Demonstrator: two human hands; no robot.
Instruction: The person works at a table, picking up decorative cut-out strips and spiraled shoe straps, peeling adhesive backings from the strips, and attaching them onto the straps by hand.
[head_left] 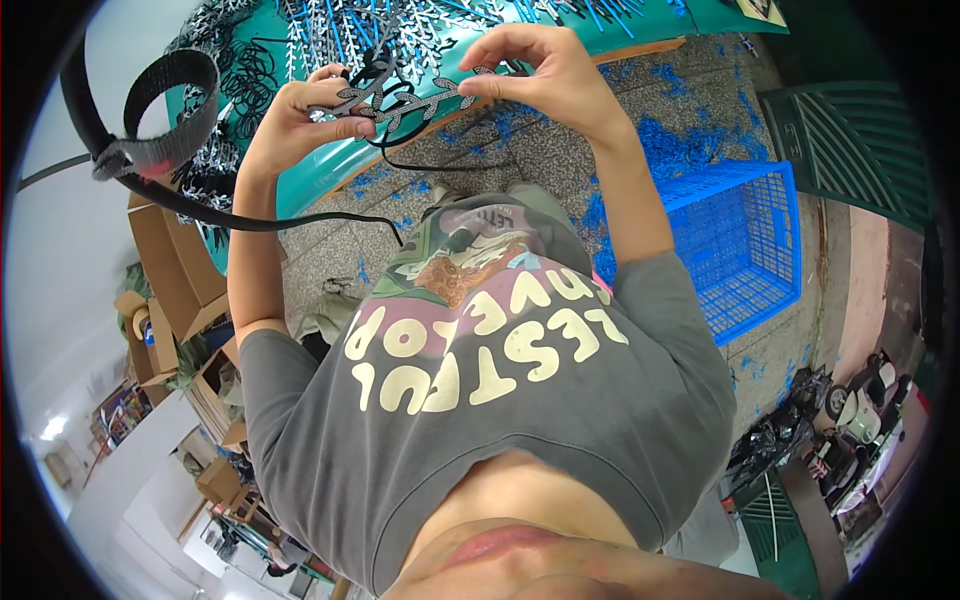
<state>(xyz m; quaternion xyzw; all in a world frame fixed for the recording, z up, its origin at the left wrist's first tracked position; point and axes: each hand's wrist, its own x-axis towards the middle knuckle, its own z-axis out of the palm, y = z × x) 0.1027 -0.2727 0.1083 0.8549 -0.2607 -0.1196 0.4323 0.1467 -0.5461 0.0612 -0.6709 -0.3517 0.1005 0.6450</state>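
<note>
Between my two hands stretches a dark leaf-shaped trim point(412, 106) with a grey speckled face. One part of it is pinched between the thumb and fingers of my left hand point(312, 118). My right hand point(545, 82) has its thumb and index finger closed on the other end. A thin black strap point(440, 167) hangs below the trim; where it joins is hard to make out. Both hands are above the near edge of a green-covered table point(318, 172). Beyond them lie piled silver-and-black leaf trims point(345, 35) mixed with blue strips.
Black looped bands point(250, 85) heap up at the table's left. A blue plastic crate point(790, 235) stands on the floor at my right, near scattered blue scraps point(685, 150). Cardboard boxes point(175, 265) are at my left. A black strap point(270, 222) crosses the near left.
</note>
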